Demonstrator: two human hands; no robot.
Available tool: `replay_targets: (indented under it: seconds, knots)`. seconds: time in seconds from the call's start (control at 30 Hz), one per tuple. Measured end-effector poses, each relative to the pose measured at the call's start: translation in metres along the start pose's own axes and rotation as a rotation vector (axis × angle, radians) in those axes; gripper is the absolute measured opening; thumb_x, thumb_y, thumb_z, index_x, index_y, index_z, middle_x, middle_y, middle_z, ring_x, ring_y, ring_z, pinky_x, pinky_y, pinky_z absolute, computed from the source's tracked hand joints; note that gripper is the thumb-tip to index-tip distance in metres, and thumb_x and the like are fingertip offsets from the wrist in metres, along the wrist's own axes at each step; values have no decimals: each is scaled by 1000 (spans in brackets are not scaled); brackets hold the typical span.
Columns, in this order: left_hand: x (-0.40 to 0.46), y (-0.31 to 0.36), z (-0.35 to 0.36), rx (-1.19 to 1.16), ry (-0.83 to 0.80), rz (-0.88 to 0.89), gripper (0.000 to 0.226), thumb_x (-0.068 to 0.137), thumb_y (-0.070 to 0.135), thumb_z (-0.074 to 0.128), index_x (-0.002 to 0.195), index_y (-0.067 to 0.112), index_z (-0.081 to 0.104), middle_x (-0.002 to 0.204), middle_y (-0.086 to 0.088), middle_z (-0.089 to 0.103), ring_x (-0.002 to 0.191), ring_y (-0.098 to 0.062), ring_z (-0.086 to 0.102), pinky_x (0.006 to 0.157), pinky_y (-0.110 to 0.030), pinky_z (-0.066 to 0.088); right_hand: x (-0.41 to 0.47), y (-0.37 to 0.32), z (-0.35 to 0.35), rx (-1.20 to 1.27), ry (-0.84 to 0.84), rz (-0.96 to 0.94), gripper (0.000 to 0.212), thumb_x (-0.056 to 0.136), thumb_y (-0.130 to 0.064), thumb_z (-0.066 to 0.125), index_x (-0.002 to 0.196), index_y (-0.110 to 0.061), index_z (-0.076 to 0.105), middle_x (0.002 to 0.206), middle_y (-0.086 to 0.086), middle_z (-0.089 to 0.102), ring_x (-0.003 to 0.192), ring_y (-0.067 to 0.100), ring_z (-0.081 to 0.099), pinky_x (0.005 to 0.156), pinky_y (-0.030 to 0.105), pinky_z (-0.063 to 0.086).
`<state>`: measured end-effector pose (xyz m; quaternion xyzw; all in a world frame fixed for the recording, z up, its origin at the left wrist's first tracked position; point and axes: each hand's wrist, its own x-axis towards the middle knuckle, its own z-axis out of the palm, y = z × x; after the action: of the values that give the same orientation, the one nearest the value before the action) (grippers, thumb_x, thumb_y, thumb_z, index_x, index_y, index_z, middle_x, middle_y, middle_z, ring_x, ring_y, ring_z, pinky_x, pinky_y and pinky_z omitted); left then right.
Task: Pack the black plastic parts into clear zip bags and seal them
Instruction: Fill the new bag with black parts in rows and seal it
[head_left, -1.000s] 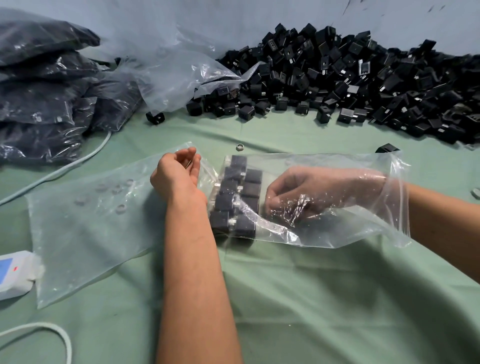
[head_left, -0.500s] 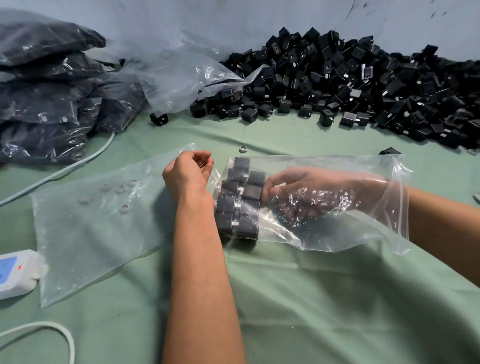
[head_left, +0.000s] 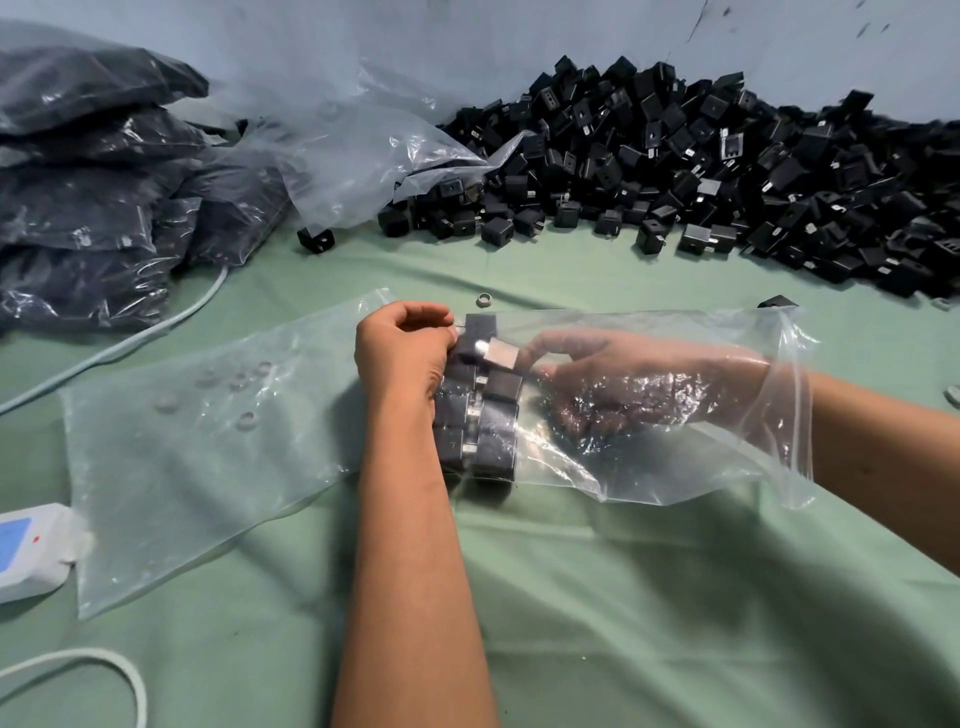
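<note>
A green cloth (head_left: 649, 623) covers the work surface, which runs back to a pale wall. Along the far right edge lies a big heap of loose black parts (head_left: 701, 171); at the far left, filled dark bags (head_left: 93, 208) are stacked, with crumpled empty plastic (head_left: 353, 156) between the two.

In the middle, a clear zip bag (head_left: 675, 467) lies flat with its long axis running left to right and its mouth open at the right end. The right hand (head_left: 639, 384) is inside it up to the wrist, entering through that mouth, fingers bent toward the left; the fingertips appear to nip the topmost part, though the film blurs the contact. The packed black parts (head_left: 478, 410) sit in two neat columns against the bag's closed left end, their row running near to far, across the bag's length.

The left hand (head_left: 402, 353) is outside the bag, curled and pinching the bag's closed end at its far corner, just beside the stack, bracing it. So the stack lies directly left of the right fingertips and directly right of the left hand, squeezed between the two.

My guess is that the parts are being squared up into the end; the next move likely draws the right hand out rightward, along the bag's axis.

A second flat bag (head_left: 197, 441) with small rings inside lies to the left.
</note>
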<state>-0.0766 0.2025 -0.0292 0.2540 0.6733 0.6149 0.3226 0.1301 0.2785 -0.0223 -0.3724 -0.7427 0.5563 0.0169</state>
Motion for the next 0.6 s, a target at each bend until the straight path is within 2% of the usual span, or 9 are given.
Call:
replay_targets:
  seconds: [0.2, 0.23, 0.3, 0.33, 0.37, 0.47, 0.5, 0.53, 0.6]
  knots:
    - [-3, 2, 5, 233, -59, 181, 19, 78, 8, 81, 84, 26, 78, 86, 6, 77, 88, -15, 73, 87, -33, 60, 0, -2, 1, -49, 53, 28, 23, 103, -19, 54, 106, -37, 67, 104, 4, 75, 70, 3, 71, 57, 17, 56]
    - [-4, 3, 6, 272, -83, 206, 17, 79, 13, 83, 85, 27, 79, 86, 6, 76, 90, -15, 72, 85, -31, 59, 0, -4, 2, -50, 61, 31, 16, 104, -23, 55, 109, -34, 65, 105, 7, 74, 74, 11, 73, 60, 24, 59]
    - [-4, 2, 6, 348, -113, 234, 18, 79, 15, 84, 87, 30, 79, 87, 6, 76, 91, -15, 69, 81, -27, 56, 0, -5, 4, -154, 94, 33, 11, 103, -32, 55, 113, -36, 59, 124, 11, 69, 102, 30, 71, 87, 48, 61]
    - [-4, 2, 6, 372, -120, 238, 19, 79, 13, 84, 87, 30, 79, 88, 6, 75, 91, -15, 69, 80, -25, 55, -1, -7, 5, -211, 127, 18, 13, 102, -37, 56, 115, -40, 57, 133, 9, 65, 115, 32, 67, 97, 52, 56]
    - [-4, 2, 6, 381, -127, 235, 21, 79, 12, 84, 87, 30, 79, 88, 4, 75, 90, -15, 69, 79, -25, 55, -3, -8, 7, -186, 166, 11, 17, 100, -41, 57, 118, -42, 56, 131, 8, 66, 115, 31, 67, 98, 50, 56]
    - [-6, 4, 5, 377, -122, 221, 22, 78, 8, 84, 83, 28, 78, 86, -1, 75, 84, -15, 70, 80, -27, 57, -9, -7, 10, -4, 202, -36, 30, 102, -34, 57, 132, -39, 55, 91, 3, 77, 74, 20, 72, 64, 30, 59]
    - [-6, 5, 4, 385, -95, 219, 21, 78, 9, 84, 80, 28, 77, 83, 2, 75, 79, -13, 69, 79, -26, 57, -12, -8, 11, -20, 197, -43, 32, 104, -30, 55, 135, -37, 55, 85, -2, 77, 70, 16, 72, 61, 26, 59]
    - [-6, 6, 3, 402, -61, 215, 19, 78, 11, 84, 77, 28, 76, 79, 5, 74, 75, -10, 69, 76, -23, 56, -12, -10, 11, -47, 193, -43, 33, 106, -27, 53, 138, -36, 55, 88, -6, 78, 74, 13, 74, 64, 27, 61]
    - [-6, 7, 0, 453, -9, 207, 13, 77, 19, 85, 71, 26, 75, 74, 9, 73, 72, -7, 68, 71, -21, 52, -10, -15, 10, -108, 191, -41, 36, 107, -25, 51, 142, -34, 53, 115, -5, 75, 97, 16, 75, 83, 35, 63]
